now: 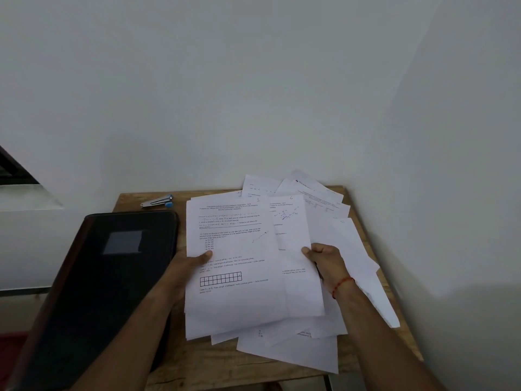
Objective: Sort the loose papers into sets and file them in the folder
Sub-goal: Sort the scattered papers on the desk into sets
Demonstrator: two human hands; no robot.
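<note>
Left hand (pixel 194 262) and right hand (pixel 324 261) are pinching the top sheets (pixel 239 244), folder (pixel 112 277) lying lengthwise beside the left grip, frame left.

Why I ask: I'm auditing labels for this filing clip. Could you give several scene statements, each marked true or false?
1. The black folder lies closed, left of the loose papers. True.
2. The left hand holds the stapler. False: it holds the gridded sheet; the stapler lies on the table beyond the folder.
3. The right hand pinches the sheet marked 6. True.
4. The loose papers form one squared stack. False: they lie fanned and overlapping.
</note>
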